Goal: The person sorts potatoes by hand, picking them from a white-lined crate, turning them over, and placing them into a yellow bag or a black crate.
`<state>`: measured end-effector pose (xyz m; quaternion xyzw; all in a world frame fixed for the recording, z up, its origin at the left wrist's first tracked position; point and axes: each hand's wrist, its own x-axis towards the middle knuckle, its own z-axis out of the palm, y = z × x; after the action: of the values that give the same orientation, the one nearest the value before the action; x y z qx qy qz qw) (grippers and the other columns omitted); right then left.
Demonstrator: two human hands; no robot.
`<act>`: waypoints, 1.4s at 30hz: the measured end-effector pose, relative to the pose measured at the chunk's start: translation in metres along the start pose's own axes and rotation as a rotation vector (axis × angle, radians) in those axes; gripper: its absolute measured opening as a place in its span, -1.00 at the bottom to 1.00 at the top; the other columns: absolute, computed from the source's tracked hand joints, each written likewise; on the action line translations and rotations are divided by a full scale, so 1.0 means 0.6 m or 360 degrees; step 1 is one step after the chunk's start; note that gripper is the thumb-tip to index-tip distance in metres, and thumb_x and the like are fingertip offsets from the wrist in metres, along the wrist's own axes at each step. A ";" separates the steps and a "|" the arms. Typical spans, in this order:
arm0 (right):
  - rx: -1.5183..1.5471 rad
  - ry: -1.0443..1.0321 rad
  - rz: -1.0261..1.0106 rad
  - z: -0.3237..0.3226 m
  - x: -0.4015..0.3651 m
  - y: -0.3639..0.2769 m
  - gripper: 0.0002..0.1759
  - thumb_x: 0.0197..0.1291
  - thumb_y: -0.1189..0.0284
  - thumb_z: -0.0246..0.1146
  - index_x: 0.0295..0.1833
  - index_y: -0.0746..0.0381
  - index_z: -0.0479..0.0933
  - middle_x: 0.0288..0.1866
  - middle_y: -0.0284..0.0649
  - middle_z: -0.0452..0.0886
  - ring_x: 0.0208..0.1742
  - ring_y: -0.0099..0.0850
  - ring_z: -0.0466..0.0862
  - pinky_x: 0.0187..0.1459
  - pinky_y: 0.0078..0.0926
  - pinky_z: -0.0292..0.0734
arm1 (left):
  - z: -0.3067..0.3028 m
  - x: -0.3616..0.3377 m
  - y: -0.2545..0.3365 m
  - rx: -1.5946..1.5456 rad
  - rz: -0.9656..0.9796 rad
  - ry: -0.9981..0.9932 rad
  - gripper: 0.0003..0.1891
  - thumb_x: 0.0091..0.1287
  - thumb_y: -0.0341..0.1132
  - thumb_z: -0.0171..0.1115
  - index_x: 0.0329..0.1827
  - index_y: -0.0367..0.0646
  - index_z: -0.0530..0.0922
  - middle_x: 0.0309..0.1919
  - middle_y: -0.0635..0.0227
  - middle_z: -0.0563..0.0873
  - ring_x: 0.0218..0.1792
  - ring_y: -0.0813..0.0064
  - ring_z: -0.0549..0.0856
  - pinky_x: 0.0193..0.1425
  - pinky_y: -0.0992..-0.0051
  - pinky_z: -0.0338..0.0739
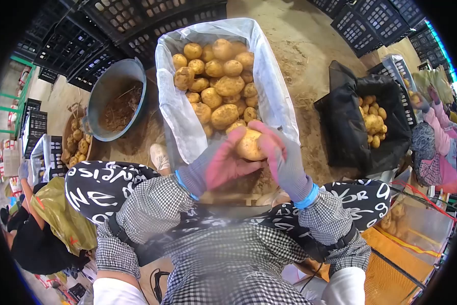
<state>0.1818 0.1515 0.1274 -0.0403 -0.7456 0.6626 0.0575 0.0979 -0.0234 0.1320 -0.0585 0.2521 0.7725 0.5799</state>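
Both my hands wear pink and grey gloves and meet at one potato [250, 145], just over the near edge of a crate lined with white cloth [175, 114]. My left hand [226, 161] is curled around the potato's left side and underside. From the right and above, the fingers of my right hand [281, 152] close on it. Several potatoes [229, 86] with brown soil on their skins lie heaped inside the lined crate.
A blue-grey tub [117, 101] with soil stands left, beside a basket of potatoes [77, 142]. To the right is a black-lined crate [340, 107] of potatoes. Black crates [365, 25] are stacked behind. Other people sit at the far left [45, 239] and far right [439, 127].
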 end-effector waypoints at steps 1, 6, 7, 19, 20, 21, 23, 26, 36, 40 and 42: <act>0.0076 0.0000 0.0089 -0.004 0.002 -0.001 -0.49 0.40 0.27 0.23 0.34 0.34 0.46 0.22 -0.11 0.59 0.15 -0.35 0.61 0.23 -0.42 0.48 | 0.000 0.002 -0.002 -0.0052 -0.0027 -0.0023 -0.35 0.53 0.10 0.06 0.44 -0.22 0.22 0.31 0.08 0.47 0.30 0.21 0.58 0.25 0.37 0.69; 0.0395 0.0039 0.0378 0.004 0.004 -0.028 -0.48 0.52 0.17 0.09 0.33 0.38 0.48 0.11 -0.20 0.63 0.15 -0.51 0.58 0.20 -0.56 0.49 | -0.002 0.013 -0.001 -0.0175 0.0018 -0.0034 -0.39 0.55 0.02 0.07 0.43 -0.26 0.23 0.31 0.03 0.48 0.28 0.14 0.59 0.29 0.28 0.66; 0.0154 0.0055 0.0209 0.007 0.006 -0.017 -0.53 0.50 0.23 0.10 0.30 0.36 0.50 0.09 -0.20 0.65 0.09 -0.51 0.60 0.15 -0.55 0.52 | -0.010 0.016 -0.003 -0.0201 0.0015 -0.0055 -0.42 0.57 -0.01 0.03 0.44 -0.27 0.24 0.32 0.03 0.49 0.30 0.16 0.59 0.31 0.22 0.64; -0.0073 0.0039 0.0220 -0.033 0.015 -0.016 -0.58 0.53 0.21 0.09 0.24 0.29 0.58 0.06 -0.20 0.65 0.03 -0.49 0.64 0.06 -0.56 0.56 | -0.034 0.016 -0.011 -0.0496 -0.0068 -0.0132 -0.38 0.52 0.02 0.12 0.43 -0.26 0.26 0.33 0.07 0.47 0.26 0.03 0.58 0.27 0.23 0.66; -0.0163 0.0113 -0.0025 -0.035 0.019 -0.010 -0.61 0.50 0.25 0.14 0.22 0.29 0.59 0.08 -0.17 0.64 0.06 -0.49 0.63 0.10 -0.54 0.54 | -0.035 0.017 -0.011 -0.0517 -0.0039 -0.0165 -0.39 0.53 0.01 0.11 0.43 -0.26 0.26 0.33 0.08 0.47 0.25 0.03 0.58 0.27 0.23 0.67; -0.0252 0.0187 -0.0271 -0.037 0.022 -0.006 -0.63 0.47 0.28 0.18 0.21 0.28 0.60 0.10 -0.15 0.64 0.09 -0.48 0.62 0.14 -0.52 0.52 | -0.034 0.018 -0.012 -0.0561 -0.0035 -0.0173 -0.39 0.53 0.01 0.11 0.43 -0.25 0.26 0.33 0.08 0.47 0.25 0.04 0.58 0.27 0.24 0.66; -0.0447 0.0077 -0.0424 -0.039 0.025 -0.009 -0.68 0.42 0.35 0.24 0.16 0.29 0.61 0.13 -0.11 0.63 0.14 -0.47 0.60 0.20 -0.49 0.48 | -0.029 0.021 -0.013 -0.0648 -0.0030 -0.0188 -0.41 0.54 0.01 0.09 0.43 -0.24 0.27 0.33 0.08 0.47 0.26 0.05 0.58 0.27 0.24 0.66; 0.0005 0.0021 -0.0162 -0.032 0.013 -0.008 -0.76 0.33 0.49 0.27 0.07 0.32 0.64 0.13 -0.14 0.64 0.15 -0.46 0.60 0.22 -0.47 0.49 | -0.041 0.023 -0.021 -0.0681 -0.0107 -0.0239 -0.42 0.55 0.03 0.06 0.43 -0.23 0.28 0.32 0.06 0.48 0.25 0.03 0.59 0.25 0.26 0.68; 0.0504 0.0126 0.0114 -0.045 0.006 -0.033 -0.79 0.28 0.61 0.27 0.02 0.36 0.63 0.13 -0.16 0.65 0.14 -0.43 0.62 0.24 -0.47 0.48 | -0.018 0.002 -0.009 -0.0331 -0.0067 -0.0234 -0.40 0.56 0.06 0.02 0.47 -0.17 0.26 0.29 0.05 0.50 0.21 0.07 0.62 0.21 0.38 0.70; -0.0250 -0.0014 -0.0574 -0.037 0.006 -0.047 -0.67 0.14 0.68 0.36 0.05 0.26 0.64 0.19 -0.10 0.62 0.18 -0.31 0.64 0.22 -0.44 0.52 | -0.004 -0.002 -0.007 -0.0155 0.0017 -0.0184 -0.41 0.57 0.06 0.01 0.48 -0.13 0.26 0.32 0.17 0.49 0.26 0.26 0.59 0.26 0.40 0.66; -0.0320 -0.0105 -0.0722 -0.039 -0.001 -0.026 -0.60 0.07 0.68 0.42 0.06 0.22 0.65 0.22 -0.09 0.60 0.20 -0.25 0.64 0.20 -0.42 0.55 | -0.003 -0.001 -0.008 -0.0160 0.0034 -0.0166 -0.42 0.57 0.06 0.01 0.49 -0.11 0.26 0.34 0.21 0.47 0.29 0.34 0.57 0.28 0.41 0.64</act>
<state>0.1856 0.1725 0.1454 0.1442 -0.7992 0.5563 0.1762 0.1020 -0.0240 0.1294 -0.0445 0.1832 0.7923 0.5802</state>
